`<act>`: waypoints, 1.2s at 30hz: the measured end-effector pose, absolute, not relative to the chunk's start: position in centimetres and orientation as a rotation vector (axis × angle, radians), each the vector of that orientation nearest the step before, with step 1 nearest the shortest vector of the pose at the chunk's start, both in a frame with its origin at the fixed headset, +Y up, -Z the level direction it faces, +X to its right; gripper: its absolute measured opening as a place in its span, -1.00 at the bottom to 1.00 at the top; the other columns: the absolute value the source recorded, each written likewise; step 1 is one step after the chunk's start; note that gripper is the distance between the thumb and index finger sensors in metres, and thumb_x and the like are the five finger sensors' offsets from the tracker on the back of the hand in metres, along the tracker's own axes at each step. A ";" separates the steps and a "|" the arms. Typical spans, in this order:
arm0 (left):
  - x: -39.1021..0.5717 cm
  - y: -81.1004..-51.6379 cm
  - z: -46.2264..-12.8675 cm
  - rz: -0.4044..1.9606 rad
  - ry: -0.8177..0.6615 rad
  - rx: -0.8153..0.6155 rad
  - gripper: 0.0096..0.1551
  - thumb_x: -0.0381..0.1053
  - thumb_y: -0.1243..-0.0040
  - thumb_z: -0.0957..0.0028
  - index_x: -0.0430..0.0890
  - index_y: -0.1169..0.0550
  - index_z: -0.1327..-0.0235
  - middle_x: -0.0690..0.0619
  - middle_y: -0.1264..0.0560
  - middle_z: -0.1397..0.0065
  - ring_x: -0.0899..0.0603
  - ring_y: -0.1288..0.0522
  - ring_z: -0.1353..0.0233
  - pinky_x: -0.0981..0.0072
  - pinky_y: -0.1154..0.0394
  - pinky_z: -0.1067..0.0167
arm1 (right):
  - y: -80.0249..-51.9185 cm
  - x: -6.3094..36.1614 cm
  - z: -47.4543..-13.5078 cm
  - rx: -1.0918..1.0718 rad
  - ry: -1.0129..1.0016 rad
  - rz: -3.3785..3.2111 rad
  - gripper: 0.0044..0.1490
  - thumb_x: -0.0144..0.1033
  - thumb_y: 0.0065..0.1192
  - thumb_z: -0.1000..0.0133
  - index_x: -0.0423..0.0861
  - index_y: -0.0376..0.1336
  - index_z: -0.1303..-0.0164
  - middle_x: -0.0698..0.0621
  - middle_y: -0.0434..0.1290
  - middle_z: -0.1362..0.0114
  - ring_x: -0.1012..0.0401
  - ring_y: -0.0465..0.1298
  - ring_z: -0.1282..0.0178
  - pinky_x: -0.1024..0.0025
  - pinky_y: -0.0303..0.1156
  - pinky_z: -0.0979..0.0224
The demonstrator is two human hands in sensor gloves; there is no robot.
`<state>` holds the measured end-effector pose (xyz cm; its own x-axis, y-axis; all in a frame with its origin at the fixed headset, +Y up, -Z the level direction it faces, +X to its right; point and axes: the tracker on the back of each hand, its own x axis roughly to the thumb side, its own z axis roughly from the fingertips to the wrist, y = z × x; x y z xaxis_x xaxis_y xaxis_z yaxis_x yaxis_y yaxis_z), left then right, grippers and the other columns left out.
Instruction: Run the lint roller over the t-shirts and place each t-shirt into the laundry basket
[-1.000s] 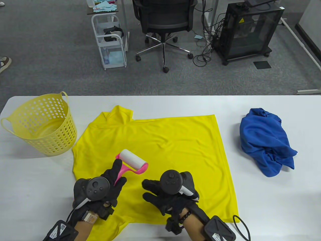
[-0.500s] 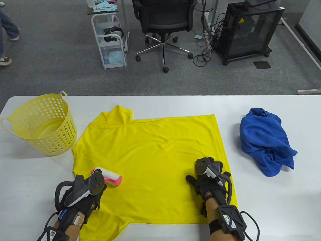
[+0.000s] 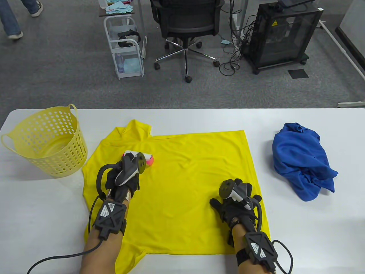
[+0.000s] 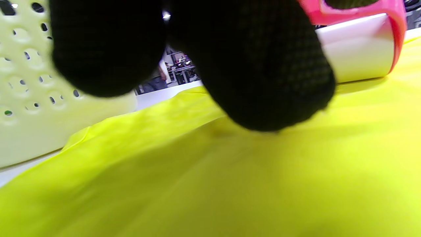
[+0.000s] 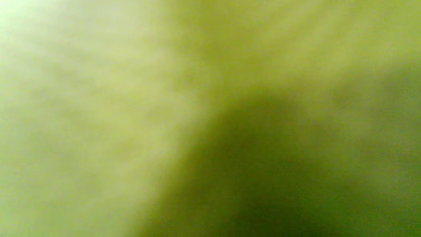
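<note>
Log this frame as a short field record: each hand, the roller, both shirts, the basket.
left hand: grip on the lint roller
lint roller: white roll resting on the yellow t-shirt, near its collar end
right hand: flat on the yellow t-shirt, near its right edge
yellow t-shirt: spread flat on the table
blue t-shirt: bunched, at the table's right
laundry basket: table's left, no shirt inside

yellow t-shirt [image 3: 182,177]: smooth cloth | laundry basket [image 3: 54,142]: perforated plastic | lint roller [image 4: 358,52]: glossy plastic frame
</note>
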<state>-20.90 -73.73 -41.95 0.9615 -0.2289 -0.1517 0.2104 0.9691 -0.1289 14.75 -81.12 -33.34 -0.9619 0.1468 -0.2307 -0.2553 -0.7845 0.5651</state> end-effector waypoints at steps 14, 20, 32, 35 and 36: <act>-23.4 -72.5 -31.9 -0.372 -0.010 -0.202 -0.24 0.34 0.12 -0.05 -0.01 -0.23 -0.44 0.03 -0.68 0.19 0.19 -0.77 0.51 0.30 -0.74 0.48 | -81.1 14.6 -33.4 -0.257 0.917 2.773 0.06 0.43 -0.51 0.07 0.15 -0.79 -0.23 -0.18 -0.90 -0.41 -0.28 -0.80 -0.39 -0.53 -0.67 -0.28; -27.2 -72.0 -24.1 -0.314 -0.089 -0.258 -0.24 0.33 0.09 -0.05 -0.03 -0.24 -0.44 0.02 -0.68 0.20 0.18 -0.78 0.52 0.30 -0.74 0.50 | -81.1 14.6 -33.4 -0.260 0.915 2.779 0.06 0.43 -0.52 0.07 0.15 -0.79 -0.23 -0.18 -0.90 -0.42 -0.28 -0.80 -0.39 -0.53 -0.66 -0.29; -27.0 -72.1 -24.8 -0.305 -0.090 -0.226 -0.24 0.33 0.07 -0.05 -0.03 -0.26 -0.44 0.03 -0.69 0.21 0.18 -0.78 0.54 0.30 -0.74 0.51 | -81.1 14.6 -33.4 -0.255 0.911 2.777 0.06 0.43 -0.51 0.07 0.15 -0.79 -0.24 -0.18 -0.89 -0.42 -0.28 -0.79 -0.40 -0.52 -0.66 -0.29; -25.9 -72.3 -28.8 -0.274 -0.086 -0.203 -0.23 0.35 0.01 -0.02 -0.02 -0.26 -0.42 0.04 -0.69 0.23 0.18 -0.78 0.55 0.29 -0.74 0.52 | -81.1 14.6 -33.4 -0.254 0.911 2.778 0.06 0.42 -0.51 0.07 0.15 -0.79 -0.24 -0.18 -0.89 -0.42 -0.28 -0.79 -0.40 -0.53 -0.66 -0.29; -25.2 -72.4 -30.3 -0.258 -0.074 -0.217 -0.23 0.35 0.01 -0.03 -0.02 -0.25 -0.42 0.04 -0.69 0.23 0.18 -0.78 0.54 0.29 -0.74 0.52 | -81.1 14.6 -33.4 -0.254 0.911 2.777 0.06 0.42 -0.51 0.07 0.15 -0.79 -0.24 -0.18 -0.89 -0.42 -0.28 -0.80 -0.40 -0.53 -0.66 -0.29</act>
<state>-25.25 -72.36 -30.32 0.9643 -0.2451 0.1001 0.2609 0.9437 -0.2035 14.61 -81.07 -33.43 -0.9636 0.1421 -0.2262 -0.2486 -0.7875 0.5639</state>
